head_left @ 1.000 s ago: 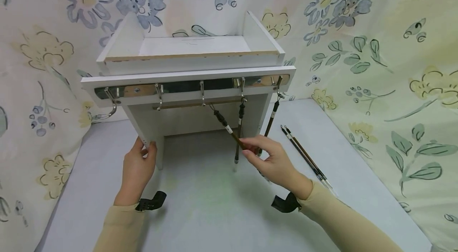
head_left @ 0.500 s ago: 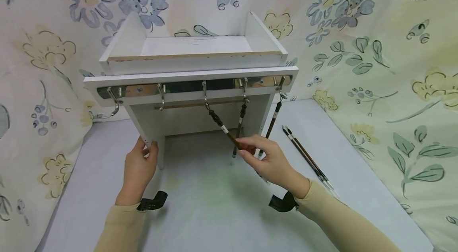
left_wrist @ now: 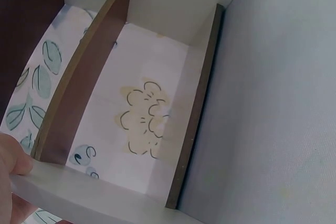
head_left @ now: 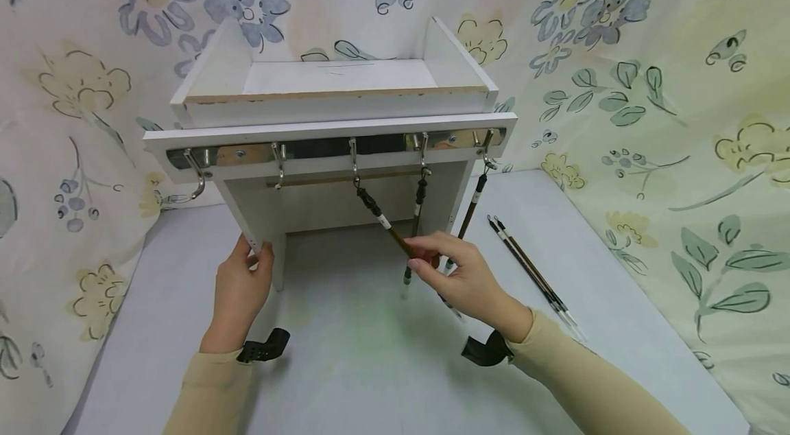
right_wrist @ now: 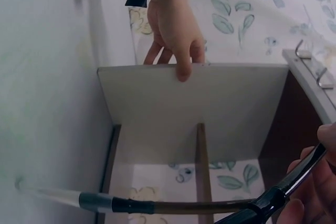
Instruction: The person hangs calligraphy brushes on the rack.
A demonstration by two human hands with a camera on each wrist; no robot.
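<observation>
A white wooden rack (head_left: 333, 126) with a row of metal hooks (head_left: 353, 154) stands on the grey table. My left hand (head_left: 243, 280) grips the rack's left side panel (head_left: 247, 229), thumb on its edge (right_wrist: 181, 69). My right hand (head_left: 453, 270) pinches the brown shaft of a calligraphy brush (head_left: 382, 219) whose loop hangs on the middle hook, so the brush slants. Two more brushes (head_left: 416, 215) (head_left: 470, 205) hang from the hooks to the right. In the right wrist view the pinched brush (right_wrist: 294, 179) crosses a hanging brush (right_wrist: 131, 204).
Two loose brushes (head_left: 531, 274) lie on the grey table (head_left: 370, 366) right of the rack. Floral cloth (head_left: 648, 112) covers the walls behind and on both sides. The two left hooks (head_left: 196, 171) carry nothing.
The slanted brush's loop now sits on the middle hook. My right hand has risen slightly while pinching the shaft. The left hand stays on the panel.
</observation>
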